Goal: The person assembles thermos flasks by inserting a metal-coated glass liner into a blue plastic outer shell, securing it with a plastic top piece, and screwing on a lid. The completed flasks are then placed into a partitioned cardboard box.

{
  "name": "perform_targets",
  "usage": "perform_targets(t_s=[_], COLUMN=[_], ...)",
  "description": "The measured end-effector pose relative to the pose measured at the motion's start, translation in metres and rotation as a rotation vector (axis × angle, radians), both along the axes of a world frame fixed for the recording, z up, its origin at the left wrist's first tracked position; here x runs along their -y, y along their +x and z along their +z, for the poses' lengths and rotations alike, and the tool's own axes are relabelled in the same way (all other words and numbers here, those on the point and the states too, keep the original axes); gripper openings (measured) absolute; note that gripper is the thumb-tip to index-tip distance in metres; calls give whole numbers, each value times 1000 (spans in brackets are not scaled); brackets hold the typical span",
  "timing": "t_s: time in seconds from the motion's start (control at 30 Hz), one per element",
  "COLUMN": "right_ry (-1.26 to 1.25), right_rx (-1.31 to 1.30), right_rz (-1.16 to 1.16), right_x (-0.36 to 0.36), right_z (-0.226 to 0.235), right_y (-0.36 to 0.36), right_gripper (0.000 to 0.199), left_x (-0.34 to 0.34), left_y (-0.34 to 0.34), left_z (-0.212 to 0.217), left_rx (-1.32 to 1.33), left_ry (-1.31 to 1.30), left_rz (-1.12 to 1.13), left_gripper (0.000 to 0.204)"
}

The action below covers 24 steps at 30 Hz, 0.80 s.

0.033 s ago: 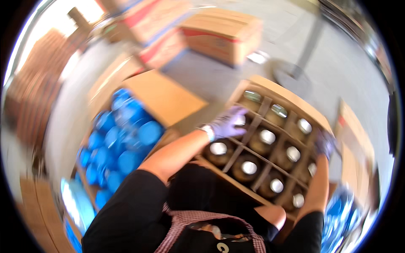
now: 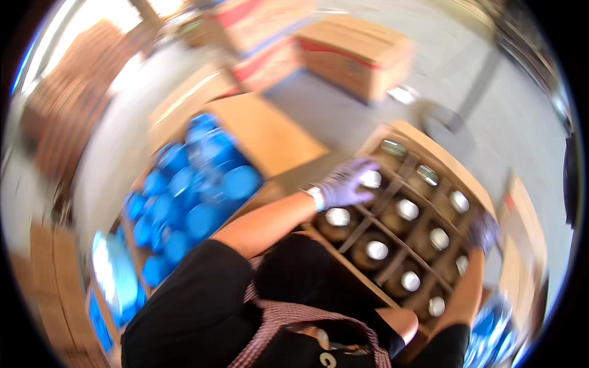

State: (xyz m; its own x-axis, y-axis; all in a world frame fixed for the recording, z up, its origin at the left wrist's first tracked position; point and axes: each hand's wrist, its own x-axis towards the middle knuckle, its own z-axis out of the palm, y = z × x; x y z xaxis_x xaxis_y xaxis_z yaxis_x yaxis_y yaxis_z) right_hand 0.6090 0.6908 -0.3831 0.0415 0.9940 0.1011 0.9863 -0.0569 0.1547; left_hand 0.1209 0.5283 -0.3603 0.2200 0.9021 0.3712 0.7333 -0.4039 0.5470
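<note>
Brown cardboard fills most of the view: a grey floor carries closed cartons at the top. Below them an open box of blue lids lies on the person's left, with a flap folded out beside it. To the right of that lies the divided carton, its cardboard grid holding dark jars with pale, shiny tops, one to a cell.

The left hand, in a pale purple glove with a band at the wrist, lies over the carton's near-left cells. Its fingers are together and curled down onto the top of one jar at the upper left of the grid. Whether they clamp it cannot be told through the blur.

The right hand, also gloved, rests at the carton's right edge. Its fingers are too blurred to tell whether they are apart or closed.
</note>
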Motion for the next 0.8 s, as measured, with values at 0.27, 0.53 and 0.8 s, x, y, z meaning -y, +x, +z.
perform_targets(t_s=[0.27,0.53,0.8], right_ry=[589,241,-46], right_rx=[-514,-959,-1141], right_rz=[-38,-11,73], right_x=[44,190,235], right_z=[2,-16,-12], right_y=[239,175,141], right_gripper=[55,50,46], left_x=[347,631,705], left_y=[-216,-404,-452], left_z=[112,166,105], left_rx=[-446,-436,-63], left_ry=[197,-226,-627], left_rz=[901,2332,2044], left_gripper=[50,76,79])
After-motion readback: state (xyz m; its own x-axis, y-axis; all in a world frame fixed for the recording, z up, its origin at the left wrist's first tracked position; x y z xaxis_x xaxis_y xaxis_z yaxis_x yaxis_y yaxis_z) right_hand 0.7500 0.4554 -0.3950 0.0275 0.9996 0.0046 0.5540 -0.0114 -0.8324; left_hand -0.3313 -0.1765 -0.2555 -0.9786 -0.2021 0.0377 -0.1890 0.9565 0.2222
